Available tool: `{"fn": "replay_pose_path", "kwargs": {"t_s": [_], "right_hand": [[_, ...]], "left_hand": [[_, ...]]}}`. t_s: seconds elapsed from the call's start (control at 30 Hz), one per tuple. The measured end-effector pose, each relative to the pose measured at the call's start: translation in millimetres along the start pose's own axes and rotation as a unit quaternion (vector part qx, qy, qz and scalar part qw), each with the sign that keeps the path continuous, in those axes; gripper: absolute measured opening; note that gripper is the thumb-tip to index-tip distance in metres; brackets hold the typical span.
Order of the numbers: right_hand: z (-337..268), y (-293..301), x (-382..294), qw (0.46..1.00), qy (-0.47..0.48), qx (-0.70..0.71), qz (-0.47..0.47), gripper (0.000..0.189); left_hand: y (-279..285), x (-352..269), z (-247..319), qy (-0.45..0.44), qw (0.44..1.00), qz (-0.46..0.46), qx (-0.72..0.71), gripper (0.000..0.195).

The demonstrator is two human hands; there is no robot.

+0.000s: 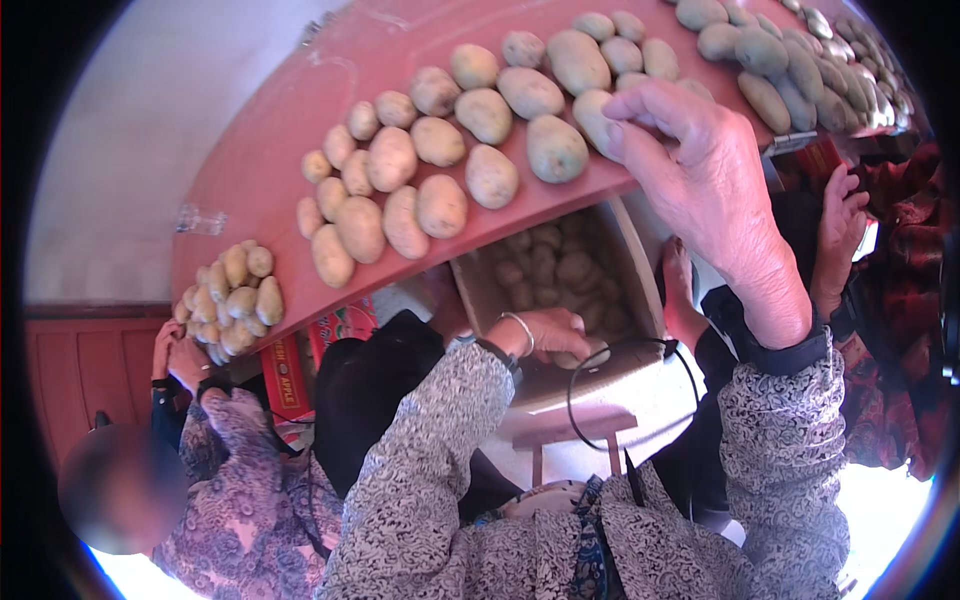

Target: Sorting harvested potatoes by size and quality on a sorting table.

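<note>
Over a cardboard box (pixel 637 262) of potatoes, my left hand (pixel 553 334), with a bangle at the wrist, has its fingers around a potato (pixel 581 354). My right hand (pixel 694 154) is above the red table; its thumb and forefinger are at a pale potato (pixel 594 120) in the group on the tabletop. Whether it grips that potato is unclear. Loose rows of potatoes (pixel 484 116) of mixed sizes spread to the left of my right hand, smaller ones at the far left of the group. The box below is partly hidden by my left arm.
The red table's edge (pixel 480 238) curves across the view. Small potatoes (pixel 241 300) lie at its left end, near a co-worker's hands (pixel 180 356). More potatoes (pixel 795 71) are heaped at the right; another co-worker's hand (pixel 840 225) is below them. A printed red carton (pixel 285 375) stands under the table.
</note>
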State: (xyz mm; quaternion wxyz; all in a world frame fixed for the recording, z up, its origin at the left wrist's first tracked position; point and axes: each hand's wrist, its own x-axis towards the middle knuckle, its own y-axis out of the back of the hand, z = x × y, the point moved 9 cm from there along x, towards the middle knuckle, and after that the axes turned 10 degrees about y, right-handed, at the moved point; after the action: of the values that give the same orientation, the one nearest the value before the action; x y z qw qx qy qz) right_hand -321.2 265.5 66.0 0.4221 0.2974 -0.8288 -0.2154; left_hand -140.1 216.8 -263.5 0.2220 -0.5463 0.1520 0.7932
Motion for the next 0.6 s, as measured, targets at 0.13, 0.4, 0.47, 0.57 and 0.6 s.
{"fn": "replay_pose_path", "kwargs": {"t_s": [0.13,0.4,0.47,0.57,0.6], "right_hand": [[3.0,6.0,3.8,0.999,-0.024,0.032,0.03,0.013],[2.9,8.1,6.8,0.998,-0.035,0.046,0.038,0.012],[1.5,6.4,6.7,0.998,-0.036,0.046,0.033,0.012],[0.8,-0.1,6.8,0.998,-0.044,0.049,0.02,0.012],[1.1,-3.2,6.9,0.997,-0.049,0.053,0.013,0.012]], "left_hand": [[21.0,-85.5,34.5,-0.099,0.979,0.145,0.108,0.055],[35.0,-242.7,18.3,-0.239,0.934,0.245,-0.103,0.055],[38.3,-268.0,4.3,-0.248,0.916,0.276,-0.15,0.056],[58.0,-306.8,-16.0,-0.316,0.84,0.334,-0.289,0.059],[66.5,-318.4,-21.8,-0.338,0.811,0.361,-0.311,0.059]]}}
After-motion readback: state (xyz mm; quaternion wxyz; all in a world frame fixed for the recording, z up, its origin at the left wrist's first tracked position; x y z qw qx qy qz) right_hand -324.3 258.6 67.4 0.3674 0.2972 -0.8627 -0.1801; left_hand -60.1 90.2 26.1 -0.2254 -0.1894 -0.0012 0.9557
